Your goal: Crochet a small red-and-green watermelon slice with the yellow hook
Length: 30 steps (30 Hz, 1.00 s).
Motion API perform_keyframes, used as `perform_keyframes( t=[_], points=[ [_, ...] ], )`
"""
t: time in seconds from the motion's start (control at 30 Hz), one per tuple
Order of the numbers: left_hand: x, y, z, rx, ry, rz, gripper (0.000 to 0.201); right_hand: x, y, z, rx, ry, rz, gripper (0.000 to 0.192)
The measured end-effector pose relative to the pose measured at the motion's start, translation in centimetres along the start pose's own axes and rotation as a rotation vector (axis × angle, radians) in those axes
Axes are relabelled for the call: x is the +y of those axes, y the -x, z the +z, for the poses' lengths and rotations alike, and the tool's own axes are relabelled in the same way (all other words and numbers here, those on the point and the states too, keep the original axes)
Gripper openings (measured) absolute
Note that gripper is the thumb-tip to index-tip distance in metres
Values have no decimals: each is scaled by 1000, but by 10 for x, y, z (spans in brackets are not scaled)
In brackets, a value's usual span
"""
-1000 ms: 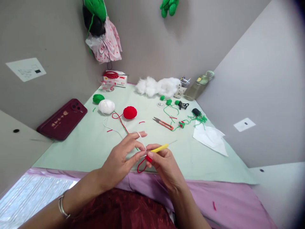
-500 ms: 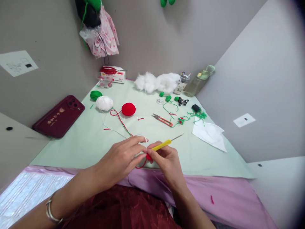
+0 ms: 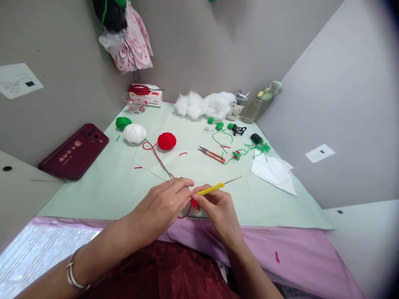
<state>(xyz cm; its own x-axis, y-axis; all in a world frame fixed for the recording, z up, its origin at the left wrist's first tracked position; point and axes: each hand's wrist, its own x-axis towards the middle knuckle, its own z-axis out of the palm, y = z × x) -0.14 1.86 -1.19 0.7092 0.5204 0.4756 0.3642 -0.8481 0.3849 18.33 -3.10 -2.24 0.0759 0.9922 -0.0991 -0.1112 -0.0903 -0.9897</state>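
My right hand is closed on a crochet hook with a yellow handle, its metal tip pointing away to the right. Beneath the handle, a small red crochet piece shows between the fingertips. My left hand meets it from the left with fingers bent and pressed together; what they pinch is mostly hidden, though white yarn runs toward them. The yarn comes from a white ball. A red ball lies beside it, and a green ball sits behind. Red and green strands also lead to my left hand.
Orange thread snips lie mid-table near green crochet pieces. White stuffing, a pen cup and a bottle stand at the back. A phone leans at left; white paper lies at right.
My left fingers have drawn down and closer together by the red piece, and the white loop over the index finger no longer shows. The right hand keeps the hook almost still.
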Motion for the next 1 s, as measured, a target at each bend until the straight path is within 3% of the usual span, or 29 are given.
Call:
perform_keyframes(
  t=[0.13, 0.27, 0.33, 0.47, 0.57, 0.63, 0.7, 0.77, 0.8, 0.9, 1.0],
  points=[
    [-4, 1, -4, -39, 148, -77, 27, 3, -1, -2, 25, 8, -4, 25],
    [-3, 3, -19, 79, 622, -414, 16, 2, -3, -8, -26, -81, 63, 20],
    [0, 2, -21, 113, 907, -508, 24, 0, -2, -8, -41, -122, 81, 20],
    [4, -13, -11, 89, 1225, -520, 37, -4, 2, -4, -104, -145, 86, 19],
    [-1, -28, -3, 261, 1472, -537, 31, -7, 7, -4, -149, -155, 71, 19],
    [-6, -32, -1, 361, 1414, -480, 51, -9, 10, -6, -141, -157, 57, 19],
    [-10, -28, 1, 346, 1072, -370, 60, -9, 10, -10, -111, -146, 35, 20],
    [-9, -21, 3, 277, 730, -293, 46, -9, 9, -11, -85, -129, 5, 21],
    [-7, -18, 5, 248, 660, -298, 33, -8, 9, -11, -76, -126, -10, 21],
    [2, -12, 10, 231, 847, -476, 20, -6, 6, -7, -58, -123, -37, 19],
    [6, -15, 10, 341, 1122, -714, 17, -5, 5, -5, -40, -126, -82, 15]
  ],
)
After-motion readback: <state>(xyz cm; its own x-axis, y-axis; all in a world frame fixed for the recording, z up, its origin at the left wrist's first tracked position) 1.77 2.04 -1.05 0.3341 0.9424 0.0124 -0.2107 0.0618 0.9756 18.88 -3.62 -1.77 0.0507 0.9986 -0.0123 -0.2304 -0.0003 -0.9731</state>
